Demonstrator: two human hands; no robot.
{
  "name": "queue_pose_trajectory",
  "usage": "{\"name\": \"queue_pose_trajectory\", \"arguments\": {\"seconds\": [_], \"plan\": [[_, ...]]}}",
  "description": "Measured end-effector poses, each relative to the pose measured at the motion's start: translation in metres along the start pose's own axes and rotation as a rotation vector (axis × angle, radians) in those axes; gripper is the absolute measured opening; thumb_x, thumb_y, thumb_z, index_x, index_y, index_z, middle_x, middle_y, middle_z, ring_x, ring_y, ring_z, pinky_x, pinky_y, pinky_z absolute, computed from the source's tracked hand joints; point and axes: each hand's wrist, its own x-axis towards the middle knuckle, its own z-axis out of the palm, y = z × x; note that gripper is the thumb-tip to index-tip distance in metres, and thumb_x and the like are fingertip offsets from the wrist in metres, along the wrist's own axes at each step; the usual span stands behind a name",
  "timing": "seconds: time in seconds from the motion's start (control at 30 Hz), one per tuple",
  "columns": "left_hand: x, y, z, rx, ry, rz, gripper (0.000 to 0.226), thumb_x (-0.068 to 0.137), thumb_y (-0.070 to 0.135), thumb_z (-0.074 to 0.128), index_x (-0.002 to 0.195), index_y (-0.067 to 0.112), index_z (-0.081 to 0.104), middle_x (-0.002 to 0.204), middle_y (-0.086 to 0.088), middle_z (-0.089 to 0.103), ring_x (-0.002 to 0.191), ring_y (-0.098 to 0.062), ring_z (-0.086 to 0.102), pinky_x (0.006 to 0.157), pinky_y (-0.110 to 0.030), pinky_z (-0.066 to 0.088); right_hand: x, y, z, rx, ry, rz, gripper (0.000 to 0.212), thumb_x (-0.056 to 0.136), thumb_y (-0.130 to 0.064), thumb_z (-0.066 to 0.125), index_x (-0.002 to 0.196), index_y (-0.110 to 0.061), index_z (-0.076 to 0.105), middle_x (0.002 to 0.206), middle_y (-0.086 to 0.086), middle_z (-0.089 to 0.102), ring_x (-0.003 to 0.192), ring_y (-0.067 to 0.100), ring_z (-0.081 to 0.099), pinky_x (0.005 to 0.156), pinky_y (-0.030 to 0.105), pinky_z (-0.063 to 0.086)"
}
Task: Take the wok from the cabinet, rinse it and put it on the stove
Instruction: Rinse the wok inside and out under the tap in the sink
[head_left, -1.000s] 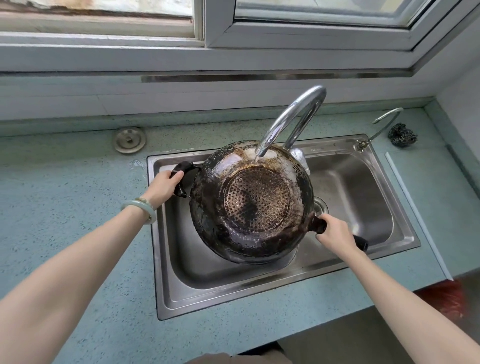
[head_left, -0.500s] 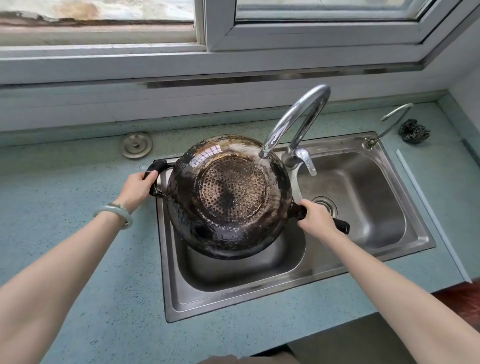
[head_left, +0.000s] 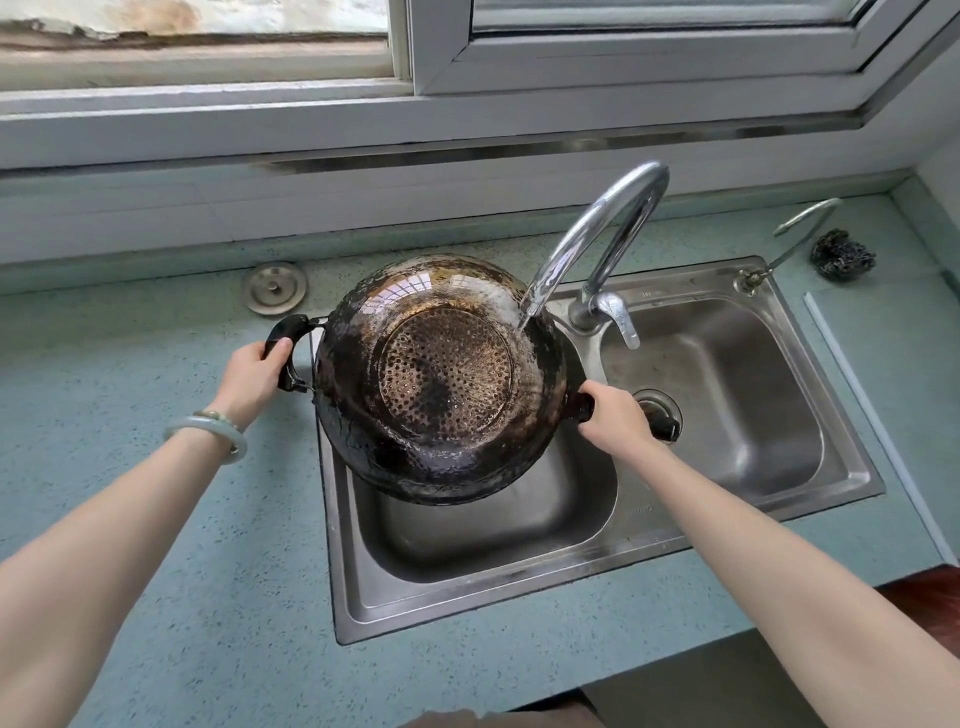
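The dark, scorched wok (head_left: 441, 379) hangs upside down over the left basin of the steel sink (head_left: 467, 561), its dimpled underside facing me and wet. My left hand (head_left: 249, 376) grips the small black loop handle on the wok's left. My right hand (head_left: 615, 418) is closed around the long black handle on its right. The chrome tap (head_left: 597, 234) arches over the wok, and its spout ends at the wok's upper right edge, where water runs onto the metal. The wok's inside is hidden.
The right basin (head_left: 727, 395) has a drain and lies beside my right hand. A round metal sink plug (head_left: 275, 288) lies on the blue-green counter at the back left. A steel scourer (head_left: 841, 254) and a thin second tap (head_left: 800, 234) sit at the back right. A window runs behind.
The wok has shifted left with both hands, from the sink's middle to over the left basin. The tap spout now meets its upper right edge instead of its centre.
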Motion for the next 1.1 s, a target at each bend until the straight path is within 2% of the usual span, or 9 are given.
{"name": "queue_pose_trajectory", "arguments": {"seconds": [0.13,0.3,0.43,0.6,0.77,0.87,0.93,1.0,1.1], "plan": [[-0.004,0.001,0.003,0.015,-0.002,-0.001,0.036,0.098,0.036,0.044,0.075,0.009,0.048,0.065,-0.003,0.045,0.060,-0.019,0.038,0.054,-0.032,0.026,0.000,0.004,0.000,-0.016,0.005,0.000,0.025,0.068,-0.005,0.058,0.087,-0.021,0.053,0.091,0.009,0.067,0.091,0.036,0.060,0.066,0.035,0.039],[-0.004,0.005,0.012,-0.017,-0.012,0.013,0.036,0.097,0.037,0.046,0.074,0.010,0.047,0.066,-0.002,0.045,0.060,-0.018,0.037,0.055,-0.032,0.026,-0.004,0.014,-0.003,-0.035,0.040,-0.010,0.025,0.069,-0.003,0.057,0.079,-0.024,0.046,0.088,0.010,0.067,0.090,0.037,0.061,0.065,0.036,0.039],[-0.004,0.011,0.026,-0.052,-0.037,0.044,0.031,0.098,0.032,0.046,0.079,0.008,0.050,0.066,0.001,0.045,0.062,-0.015,0.037,0.056,-0.032,0.028,-0.011,0.024,-0.008,-0.093,0.065,-0.004,0.021,0.071,-0.004,0.057,0.079,-0.019,0.045,0.085,0.010,0.065,0.088,0.037,0.060,0.069,0.041,0.045],[-0.005,0.015,0.043,-0.113,-0.083,0.066,0.029,0.098,0.029,0.048,0.087,0.003,0.055,0.077,-0.007,0.053,0.072,-0.018,0.045,0.065,-0.032,0.034,-0.021,0.042,-0.012,-0.148,0.095,0.022,0.019,0.072,-0.003,0.057,0.077,-0.016,0.044,0.080,0.008,0.062,0.085,0.037,0.059,0.063,0.037,0.037],[-0.007,0.014,0.055,-0.120,-0.129,0.076,0.036,0.084,0.047,0.048,0.071,0.014,0.052,0.073,-0.008,0.055,0.070,-0.021,0.049,0.067,-0.034,0.038,-0.037,0.055,-0.015,-0.162,0.094,0.053,0.013,0.072,-0.005,0.058,0.079,-0.014,0.051,0.075,0.002,0.059,0.082,0.035,0.059,0.064,0.038,0.040],[-0.011,0.016,0.062,-0.103,-0.148,0.122,0.030,0.092,0.037,0.050,0.075,0.013,0.055,0.070,0.000,0.054,0.070,-0.020,0.049,0.066,-0.034,0.037,-0.044,0.062,-0.012,-0.207,0.085,0.071,0.012,0.074,-0.009,0.059,0.079,-0.015,0.050,0.079,0.005,0.064,0.081,0.034,0.060,0.064,0.038,0.041],[-0.016,0.019,0.065,-0.089,-0.150,0.144,0.025,0.096,0.029,0.050,0.083,0.008,0.056,0.072,0.002,0.054,0.072,-0.017,0.049,0.069,-0.032,0.036,-0.049,0.066,-0.009,-0.224,0.068,0.081,0.015,0.075,-0.010,0.059,0.077,-0.016,0.046,0.076,0.004,0.059,0.081,0.035,0.060,0.063,0.038,0.040],[-0.019,0.020,0.068,-0.056,-0.146,0.150,0.024,0.097,0.027,0.049,0.081,0.009,0.053,0.072,0.001,0.051,0.071,-0.018,0.047,0.069,-0.032,0.035,-0.055,0.070,-0.007,-0.232,0.055,0.092,0.018,0.075,-0.009,0.059,0.076,-0.016,0.043,0.073,0.001,0.052,0.081,0.034,0.060,0.063,0.036,0.038],[-0.029,0.024,0.072,0.024,-0.171,0.149,0.027,0.098,0.030,0.046,0.075,0.016,0.045,0.070,0.003,0.047,0.069,-0.019,0.045,0.066,-0.033,0.031,-0.063,0.075,-0.004,-0.229,0.055,0.118,0.018,0.074,-0.007,0.060,0.076,-0.016,0.044,0.074,0.002,0.053,0.082,0.034,0.060,0.065,0.037,0.041]]}}
